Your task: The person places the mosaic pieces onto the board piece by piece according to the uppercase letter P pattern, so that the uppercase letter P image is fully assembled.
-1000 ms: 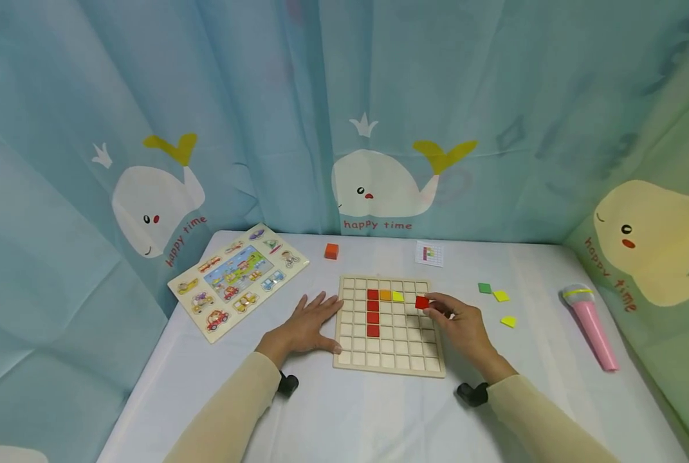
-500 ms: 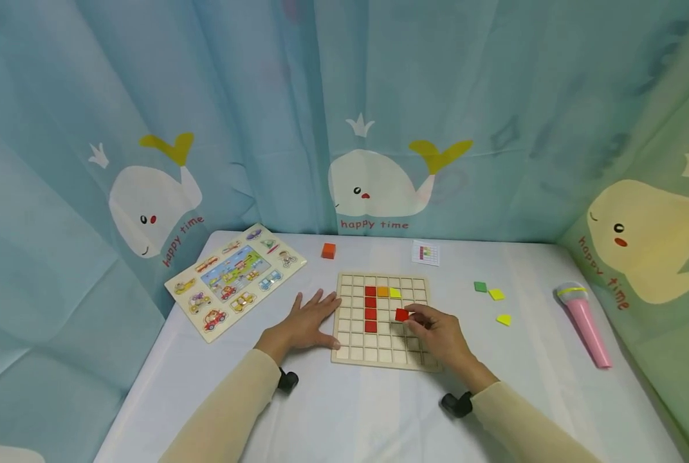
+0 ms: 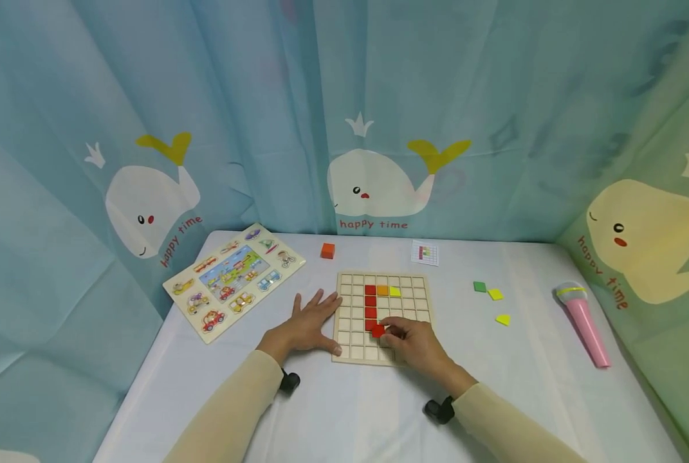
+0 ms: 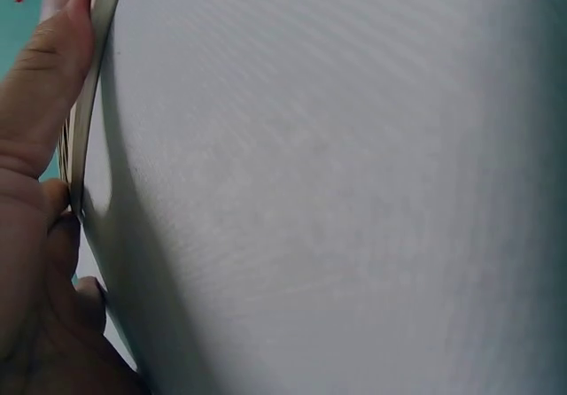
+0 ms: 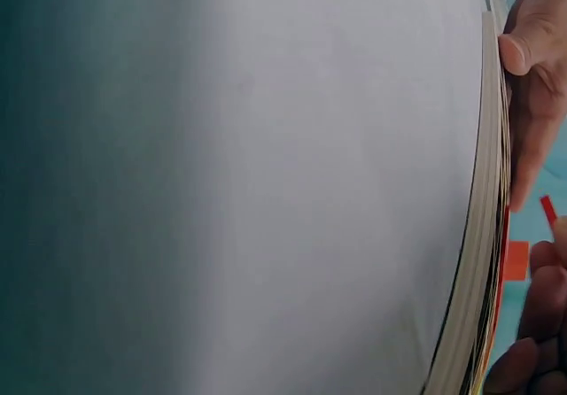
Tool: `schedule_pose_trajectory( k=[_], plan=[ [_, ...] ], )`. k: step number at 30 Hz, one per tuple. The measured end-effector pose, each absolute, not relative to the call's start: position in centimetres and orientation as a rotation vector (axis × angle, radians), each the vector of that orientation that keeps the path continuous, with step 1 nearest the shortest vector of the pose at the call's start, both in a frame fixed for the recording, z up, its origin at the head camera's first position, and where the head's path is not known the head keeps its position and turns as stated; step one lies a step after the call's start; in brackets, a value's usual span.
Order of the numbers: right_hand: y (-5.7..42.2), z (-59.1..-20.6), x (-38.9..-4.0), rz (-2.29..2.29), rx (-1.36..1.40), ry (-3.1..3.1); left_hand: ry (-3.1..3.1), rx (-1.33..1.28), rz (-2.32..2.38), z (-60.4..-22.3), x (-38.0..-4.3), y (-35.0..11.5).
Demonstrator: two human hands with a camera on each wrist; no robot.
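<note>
A wooden grid board (image 3: 357,353) lies on the white table. Red tiles (image 3: 370,301) fill a column of its cells, with an orange tile (image 3: 383,290) and a yellow tile (image 3: 395,292) beside the top one. My right hand (image 3: 416,347) pinches a red square tile (image 3: 377,330) between thumb and fingers, close over the lower end of that column. In the right wrist view the held tile (image 5: 548,211) is tilted, raised off the board's surface. My left hand (image 3: 303,328) lies spread at the board's left edge, thumb and fingertips on its rim.
A green tile (image 3: 480,287) and two yellow pieces (image 3: 496,294) lie to the right, with a pink toy microphone (image 3: 588,328) beyond. At the back are an orange block (image 3: 328,251) and a small pattern card (image 3: 424,253). A vehicle picture puzzle (image 3: 234,283) lies on the left.
My right hand has carried the red tile left and toward me, from the board's upper right side to the bottom of the red column. My left hand has stayed at the board's edge.
</note>
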State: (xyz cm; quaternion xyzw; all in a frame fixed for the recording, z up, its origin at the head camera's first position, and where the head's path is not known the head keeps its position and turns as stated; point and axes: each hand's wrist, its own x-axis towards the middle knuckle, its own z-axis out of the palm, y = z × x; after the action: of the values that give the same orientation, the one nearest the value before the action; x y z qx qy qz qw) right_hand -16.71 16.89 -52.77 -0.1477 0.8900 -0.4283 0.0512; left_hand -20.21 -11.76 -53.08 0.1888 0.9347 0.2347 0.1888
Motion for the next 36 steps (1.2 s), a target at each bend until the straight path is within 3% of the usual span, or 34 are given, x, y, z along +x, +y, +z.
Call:
schedule_pose_trajectory(
  k=[36],
  plan=[
    [15.6,-53.3,-16.9,-1.053,-0.543,2.787,2.607,0.522,0.683,-53.3,-20.3,-12.0]
  ],
)
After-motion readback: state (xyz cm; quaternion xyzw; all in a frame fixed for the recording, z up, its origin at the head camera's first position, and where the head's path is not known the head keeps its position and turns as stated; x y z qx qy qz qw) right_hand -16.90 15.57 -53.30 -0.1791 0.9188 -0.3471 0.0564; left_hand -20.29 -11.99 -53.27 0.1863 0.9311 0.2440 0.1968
